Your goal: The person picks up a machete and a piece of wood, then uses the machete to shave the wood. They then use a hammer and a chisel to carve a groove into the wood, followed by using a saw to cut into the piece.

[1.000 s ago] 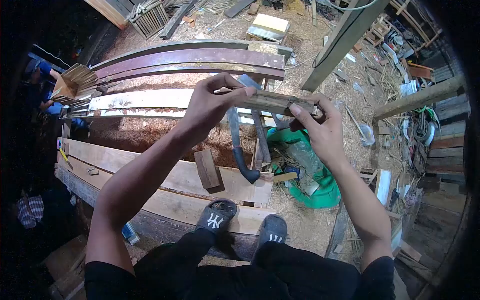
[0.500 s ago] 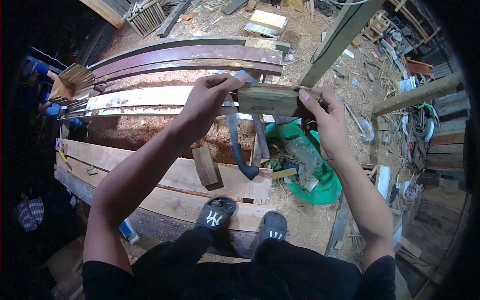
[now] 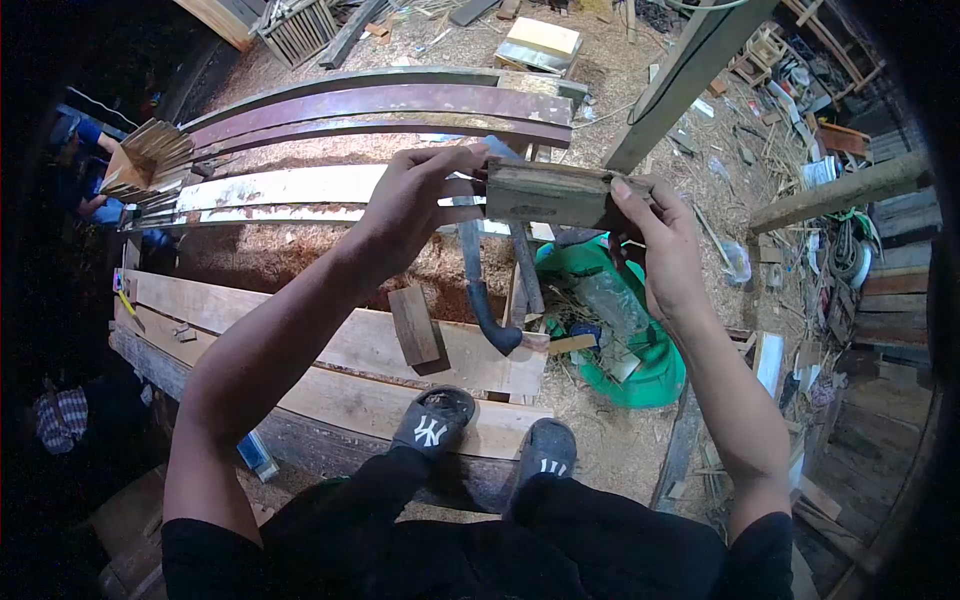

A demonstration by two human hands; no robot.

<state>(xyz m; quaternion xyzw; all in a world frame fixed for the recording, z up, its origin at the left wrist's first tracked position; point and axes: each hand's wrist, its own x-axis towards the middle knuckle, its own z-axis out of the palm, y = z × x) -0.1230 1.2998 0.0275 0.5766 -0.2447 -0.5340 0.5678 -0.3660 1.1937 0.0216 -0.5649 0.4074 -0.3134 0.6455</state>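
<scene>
1. Left hand (image 3: 405, 205) pinches the left end of the block (image 3: 545, 195); its grip is closed on that end
2. Right hand (image 3: 660, 245) clamps the block's right end, thumb on the near face, grip closed on it
3. Block is held level in the air, above the machete (image 3: 480, 280) and the planks (image 3: 330, 350)
4. Open air around the block; the post (image 3: 690, 75) stands at 1 o'clock, curved boards (image 3: 380, 105) at 11, green tub (image 3: 650, 370) at 5
5. Since half a second ago the block has shifted slightly right and down; a second ago it showed only a thin edge, now its broad face
</scene>
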